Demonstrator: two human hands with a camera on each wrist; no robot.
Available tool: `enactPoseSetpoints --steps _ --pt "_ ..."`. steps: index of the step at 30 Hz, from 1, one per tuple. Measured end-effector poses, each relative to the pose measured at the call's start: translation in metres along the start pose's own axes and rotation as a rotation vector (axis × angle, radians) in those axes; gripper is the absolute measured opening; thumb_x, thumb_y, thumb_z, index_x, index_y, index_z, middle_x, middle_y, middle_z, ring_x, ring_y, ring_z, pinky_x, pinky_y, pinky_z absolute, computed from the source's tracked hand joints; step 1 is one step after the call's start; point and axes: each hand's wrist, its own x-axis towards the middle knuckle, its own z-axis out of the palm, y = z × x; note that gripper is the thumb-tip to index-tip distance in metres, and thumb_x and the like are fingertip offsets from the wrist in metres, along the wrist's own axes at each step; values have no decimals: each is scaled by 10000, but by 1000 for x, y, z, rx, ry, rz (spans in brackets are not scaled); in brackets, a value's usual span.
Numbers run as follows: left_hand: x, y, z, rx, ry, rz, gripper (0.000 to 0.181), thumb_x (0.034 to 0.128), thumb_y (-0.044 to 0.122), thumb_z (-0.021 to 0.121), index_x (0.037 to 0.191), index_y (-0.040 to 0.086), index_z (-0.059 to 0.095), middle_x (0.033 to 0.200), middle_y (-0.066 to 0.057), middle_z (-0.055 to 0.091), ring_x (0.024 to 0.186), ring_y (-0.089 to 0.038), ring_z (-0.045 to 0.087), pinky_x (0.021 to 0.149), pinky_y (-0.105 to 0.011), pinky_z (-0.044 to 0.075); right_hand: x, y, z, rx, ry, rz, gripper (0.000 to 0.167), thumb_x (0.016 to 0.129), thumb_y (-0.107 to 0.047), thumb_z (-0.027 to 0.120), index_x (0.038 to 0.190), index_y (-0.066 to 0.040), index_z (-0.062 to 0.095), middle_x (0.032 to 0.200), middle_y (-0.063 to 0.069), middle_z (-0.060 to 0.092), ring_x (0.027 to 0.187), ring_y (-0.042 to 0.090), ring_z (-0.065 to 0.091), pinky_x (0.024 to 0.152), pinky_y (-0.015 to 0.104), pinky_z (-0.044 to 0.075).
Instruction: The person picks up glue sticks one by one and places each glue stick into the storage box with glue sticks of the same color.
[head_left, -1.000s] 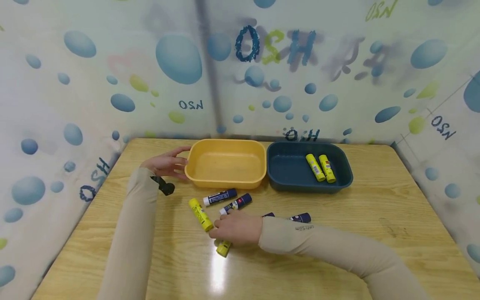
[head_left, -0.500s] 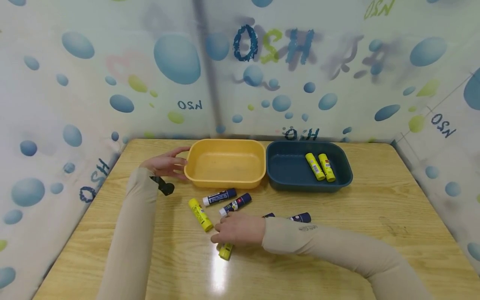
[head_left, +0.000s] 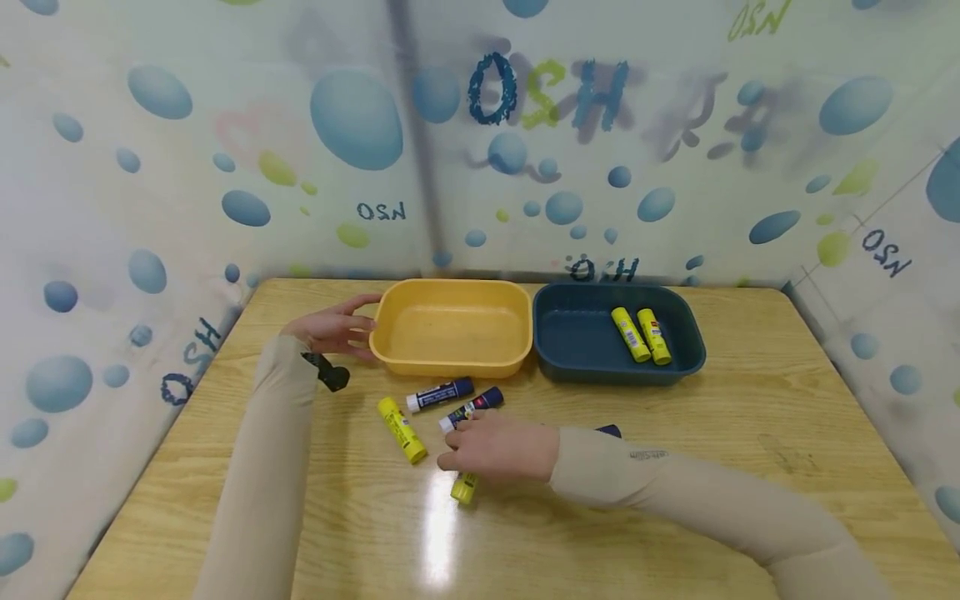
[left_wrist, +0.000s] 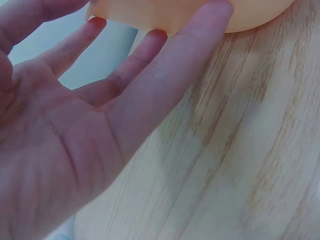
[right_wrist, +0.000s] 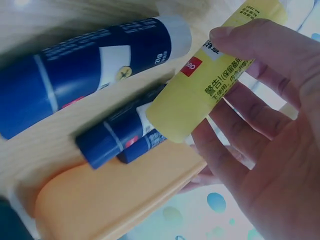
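Note:
In the right wrist view a yellow glue stick [right_wrist: 177, 110] is pinched between the thumb and fingers of my right hand [right_wrist: 260, 145]. From the head view, that right hand [head_left: 501, 448] covers most of the glue stick, and only its lower end [head_left: 464, 490] shows. My left hand [head_left: 333, 329] has its fingers extended, their tips touching the left end of the yellow bin [head_left: 453, 369]. Another yellow glue stick [head_left: 402, 431] lies on the table to the left of my right hand. Two navy glue sticks [head_left: 441, 394] with white caps lie just in front of the bin.
A dark blue bin [head_left: 573, 333] stands against the yellow bin's right side. Two yellow glue sticks [head_left: 631, 335] lie inside it. One more navy glue stick [head_left: 611, 431] shows partly behind my right sleeve [head_left: 645, 471]. A patterned curtain [head_left: 480, 200] rises behind the table.
My right hand has moved a little to the right with the yellow glue stick, now hiding a navy one visible earlier. The left hand stays at the yellow bin.

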Motion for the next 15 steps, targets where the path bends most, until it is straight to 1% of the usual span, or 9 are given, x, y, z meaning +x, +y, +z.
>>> enactPoseSetpoints --steps 3,5,8,12,15 --pt "1 1 0 5 -4 -1 670 1023 36 417 1559 231 64 1508 -232 161 1240 -406 424 1001 -570 384 -6 4 -1 5 2 27 290 945 -122 625 1210 -240 611 1233 -26 606 1105 138 566 969 334 445" --pt "1 1 -1 7 -8 -2 666 1026 37 408 1559 232 60 1496 -245 173 1240 -406 422 1005 -570 379 -12 6 -2 4 20 44 299 935 -114 635 1210 -230 613 1228 -23 607 1089 141 568 950 331 450" --pt "2 2 -1 5 -9 0 662 1027 37 403 1559 234 62 1488 -247 182 1244 -411 418 1006 -574 377 -20 10 -4 -16 42 65 318 918 -107 655 1214 -215 617 1179 -14 621 1056 152 573 912 328 465" --pt "3 1 -1 6 -8 6 675 1021 42 425 1558 234 65 1510 -228 158 1241 -409 425 1000 -583 382 -29 17 -9 -21 24 105 347 905 -97 672 1228 -208 610 1165 -3 616 1073 163 561 923 342 469" --pt "4 -1 -4 -1 -13 6 685 1017 48 442 1558 238 67 1520 -217 148 1230 -397 439 1000 -586 380 -35 22 -14 -21 10 142 390 882 -94 701 1243 -206 603 1189 -5 608 1083 164 553 930 339 470"
